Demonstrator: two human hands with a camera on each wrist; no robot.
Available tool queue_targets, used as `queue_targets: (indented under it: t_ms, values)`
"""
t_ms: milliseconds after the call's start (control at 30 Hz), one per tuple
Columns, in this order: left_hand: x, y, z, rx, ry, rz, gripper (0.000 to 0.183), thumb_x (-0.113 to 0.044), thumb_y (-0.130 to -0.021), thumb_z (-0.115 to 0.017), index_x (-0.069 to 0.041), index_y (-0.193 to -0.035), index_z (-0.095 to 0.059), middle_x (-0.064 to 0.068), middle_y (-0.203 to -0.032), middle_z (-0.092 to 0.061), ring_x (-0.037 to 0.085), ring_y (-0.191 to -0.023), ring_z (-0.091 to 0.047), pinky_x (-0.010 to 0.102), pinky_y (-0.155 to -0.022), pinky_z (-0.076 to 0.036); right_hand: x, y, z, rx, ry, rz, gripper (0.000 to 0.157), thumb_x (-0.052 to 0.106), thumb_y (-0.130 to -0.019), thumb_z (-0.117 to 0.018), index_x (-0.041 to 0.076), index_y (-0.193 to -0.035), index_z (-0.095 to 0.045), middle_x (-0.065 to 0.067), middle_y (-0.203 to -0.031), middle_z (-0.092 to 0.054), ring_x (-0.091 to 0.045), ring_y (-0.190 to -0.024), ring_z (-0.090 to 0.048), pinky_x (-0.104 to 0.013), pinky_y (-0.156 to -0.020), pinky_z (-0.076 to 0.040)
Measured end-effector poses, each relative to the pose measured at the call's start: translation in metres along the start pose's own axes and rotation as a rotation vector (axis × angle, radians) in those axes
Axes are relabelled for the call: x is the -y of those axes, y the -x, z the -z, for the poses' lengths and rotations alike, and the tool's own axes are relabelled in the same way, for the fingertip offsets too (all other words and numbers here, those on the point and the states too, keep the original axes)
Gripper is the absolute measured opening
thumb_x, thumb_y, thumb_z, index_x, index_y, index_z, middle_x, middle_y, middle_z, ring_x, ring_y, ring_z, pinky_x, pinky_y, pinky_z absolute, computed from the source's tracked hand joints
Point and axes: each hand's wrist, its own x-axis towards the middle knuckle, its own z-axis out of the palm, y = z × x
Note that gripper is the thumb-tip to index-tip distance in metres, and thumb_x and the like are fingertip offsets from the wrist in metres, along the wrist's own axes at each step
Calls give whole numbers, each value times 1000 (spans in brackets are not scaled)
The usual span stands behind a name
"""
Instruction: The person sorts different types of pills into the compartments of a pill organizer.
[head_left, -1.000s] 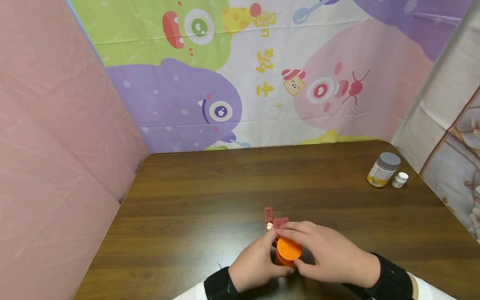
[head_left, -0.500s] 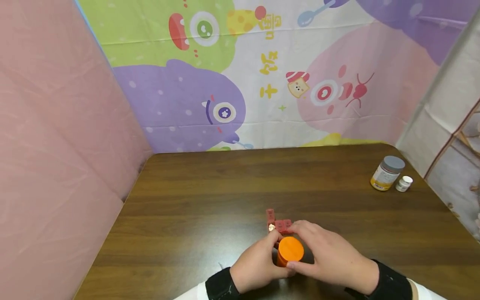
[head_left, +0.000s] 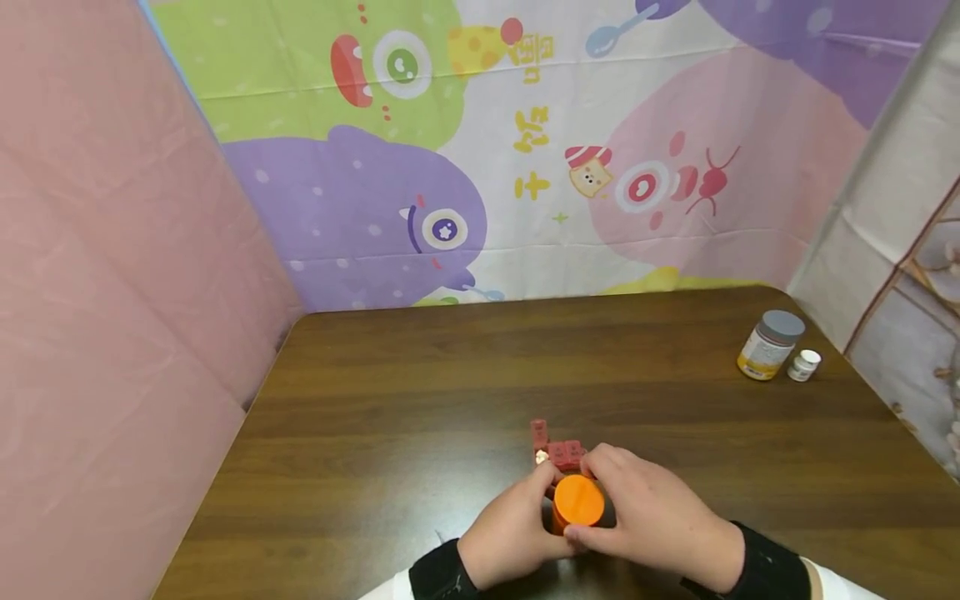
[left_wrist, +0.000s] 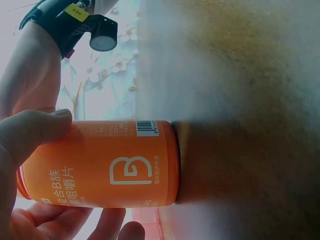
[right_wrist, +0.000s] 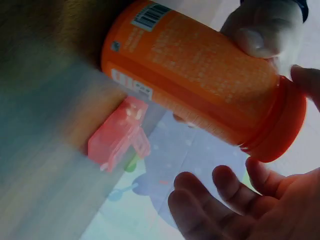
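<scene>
An orange vitamin B tablet bottle (left_wrist: 100, 165) stands upright on the table, topped by an orange screw cap (head_left: 580, 500). My left hand (head_left: 510, 529) grips the bottle's body, thumb on the near side and fingers round the far side. My right hand (head_left: 660, 508) pinches the cap between thumb and index finger; its other fingers (right_wrist: 192, 200) hang free beside the bottle in the right wrist view. Just beyond the bottle lies a red pill organizer (head_left: 564, 452) with one lid standing up. Pale tablets (head_left: 542, 457) show in its uncovered compartment.
At the far right of the brown wooden table (head_left: 390, 392) stand a grey-lidded jar (head_left: 770, 346) and a small white bottle (head_left: 804, 366). A cartoon-printed cloth (head_left: 525, 208) hangs behind the back edge, and pink cloth (head_left: 135, 250) on the left.
My right fingers have drawn back from over the cap's far side to its right, while the thumb has slid left along its front. The left hand keeps its grip on the bottle.
</scene>
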Motion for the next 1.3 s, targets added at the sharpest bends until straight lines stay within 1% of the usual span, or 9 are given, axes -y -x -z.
queue_targets:
  t_ms: [100, 200, 367, 533, 667, 767, 867, 1000, 1300]
  values:
    - [1, 0, -1, -5, -8, -25, 55, -36, -75, -82, -25, -118, -49, -14, -105, -60, 1, -90, -56, 28, -81, -52, -2, 1, 3, 13, -12, 76, 61, 60, -82, -66, 20, -126, -54, 10, -117, -55, -4, -99, -52, -30, -79, -54]
    - [2, 0, -1, -12, -23, -57, 67, -38, -75, -82, -26, -130, -44, -14, -114, -59, 1, -96, -56, 28, -83, -51, -4, 1, 10, 50, -53, 240, 67, 34, -84, -72, 18, -143, -44, 6, -143, -43, -8, -124, -40, -42, -93, -49]
    - [2, 0, -1, -18, -32, -80, 69, -39, -75, -82, -27, -131, -43, -13, -119, -59, 0, -100, -54, 28, -84, -50, -3, -1, 14, 55, -68, 402, 59, 14, -81, -71, 16, -138, -53, 6, -137, -50, -8, -121, -42, -41, -91, -50]
    - [2, 0, -1, -8, -9, -35, 58, -39, -75, -81, -27, -121, -46, -13, -112, -61, 1, -93, -55, 27, -81, -51, 2, -4, 8, -12, -17, 255, 45, 38, -83, -73, 18, -122, -64, 10, -114, -55, -3, -93, -49, -26, -75, -53]
    - [1, 1, -1, -10, 5, -28, 56, -37, -76, -81, -27, -119, -48, -14, -110, -61, 1, -91, -56, 27, -81, -51, 6, -6, 3, -38, 35, 139, 50, 59, -84, -65, 21, -116, -62, 13, -102, -54, -1, -80, -47, -21, -66, -49]
    - [2, 0, 0, -8, -4, -48, 65, -37, -77, -81, -27, -130, -44, -14, -117, -59, 1, -94, -55, 28, -83, -51, 5, -6, 8, -8, 10, 185, 53, 52, -85, -67, 20, -126, -58, 9, -120, -55, -4, -98, -51, -28, -76, -54]
    - [2, -1, 2, -9, -32, -63, 77, -38, -77, -80, -26, -140, -38, -12, -124, -57, 1, -100, -54, 31, -87, -50, 3, -6, 15, 46, -23, 304, 58, 28, -84, -70, 21, -138, -51, 5, -141, -45, -9, -121, -42, -40, -90, -51]
    - [0, -1, 4, -16, -58, -60, 69, -40, -75, -81, -26, -131, -44, -13, -118, -59, 0, -98, -54, 29, -84, -49, 2, -6, 19, 75, -18, 399, 56, 14, -82, -68, 21, -136, -55, 5, -139, -48, -10, -121, -41, -41, -90, -51]
    - [1, -1, 1, -14, -5, -44, 54, -37, -75, -82, -25, -116, -49, -13, -105, -61, 1, -88, -56, 24, -77, -52, 9, -9, 8, -20, 33, 162, 44, 51, -81, -72, 20, -111, -62, 12, -94, -50, -2, -71, -47, -18, -59, -47]
